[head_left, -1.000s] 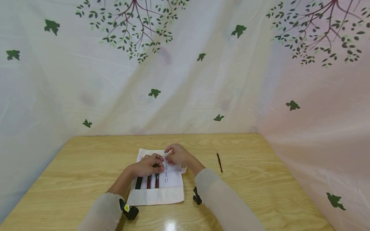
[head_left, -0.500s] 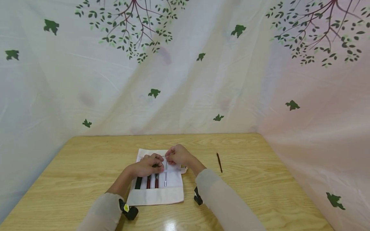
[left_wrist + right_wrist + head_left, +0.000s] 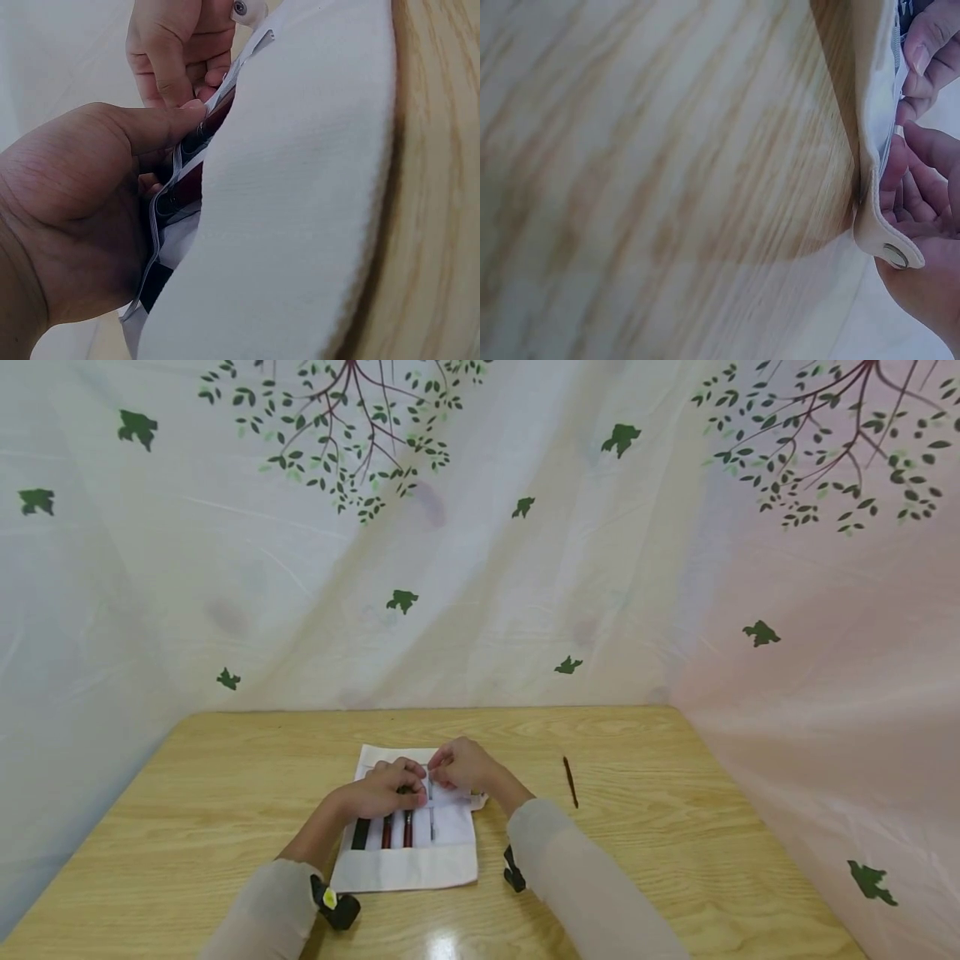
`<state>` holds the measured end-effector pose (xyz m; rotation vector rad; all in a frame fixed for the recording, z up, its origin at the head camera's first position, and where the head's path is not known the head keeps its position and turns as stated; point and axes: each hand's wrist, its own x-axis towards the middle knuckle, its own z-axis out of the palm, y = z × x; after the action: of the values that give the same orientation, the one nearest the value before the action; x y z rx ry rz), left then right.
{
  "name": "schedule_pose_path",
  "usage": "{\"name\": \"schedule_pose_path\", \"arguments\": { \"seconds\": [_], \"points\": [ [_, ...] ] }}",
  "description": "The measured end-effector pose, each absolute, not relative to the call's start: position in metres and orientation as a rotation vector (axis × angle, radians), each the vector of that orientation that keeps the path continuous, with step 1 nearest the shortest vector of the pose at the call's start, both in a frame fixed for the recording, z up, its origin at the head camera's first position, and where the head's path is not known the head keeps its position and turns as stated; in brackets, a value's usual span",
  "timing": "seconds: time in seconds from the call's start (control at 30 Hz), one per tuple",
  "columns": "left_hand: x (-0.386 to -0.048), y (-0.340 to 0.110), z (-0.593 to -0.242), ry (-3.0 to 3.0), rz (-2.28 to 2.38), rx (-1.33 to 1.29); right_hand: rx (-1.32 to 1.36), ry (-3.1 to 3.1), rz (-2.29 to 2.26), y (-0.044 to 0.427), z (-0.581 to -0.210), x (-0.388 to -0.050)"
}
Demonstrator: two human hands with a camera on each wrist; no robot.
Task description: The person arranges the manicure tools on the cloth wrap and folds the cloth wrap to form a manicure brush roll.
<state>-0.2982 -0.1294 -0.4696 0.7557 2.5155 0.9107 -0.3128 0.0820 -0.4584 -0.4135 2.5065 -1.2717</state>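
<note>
A white cloth tool roll (image 3: 405, 870) lies unfolded on the table. My left hand (image 3: 382, 789) lies over its middle, thumb and fingers pinching the grey elastic band (image 3: 155, 217). Beneath that hand, a flat black piece (image 3: 360, 834) and two tools with red-brown handles (image 3: 408, 831) stand in the bottom pocket, their upper parts covered. My right hand (image 3: 463, 764), near the roll's upper right, pinches the top of a thin metal tool (image 3: 432, 822). The thin tool's lower end shows above the pocket's edge; its exact kind is too small to tell.
A slim dark brown tool (image 3: 570, 782) lies on the wooden table (image 3: 660, 860) to the right of the roll. A snap-fastened tab (image 3: 894, 253) sticks out from the roll's right side. A patterned cloth curtain (image 3: 480, 610) hangs behind and beside the table.
The thin metal tool slid down toward the pocket with my right hand, then came back up slightly and looks turned. My left hand has stayed in place.
</note>
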Motion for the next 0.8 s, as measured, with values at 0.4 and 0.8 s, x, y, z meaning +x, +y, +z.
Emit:
{"name": "schedule_pose_path", "arguments": {
  "seconds": [0.4, 0.8],
  "points": [
    [-0.2977, -0.1296, -0.4704, 2.522, 0.918, 0.767, -0.439, 2.498, -1.242, 0.0832, -0.4565, -0.3111],
    [-0.2977, -0.1305, -0.4693, 2.520, 0.909, 0.764, -0.457, 2.404, -1.271, 0.0886, -0.4576, -0.3153]
  ]
}}
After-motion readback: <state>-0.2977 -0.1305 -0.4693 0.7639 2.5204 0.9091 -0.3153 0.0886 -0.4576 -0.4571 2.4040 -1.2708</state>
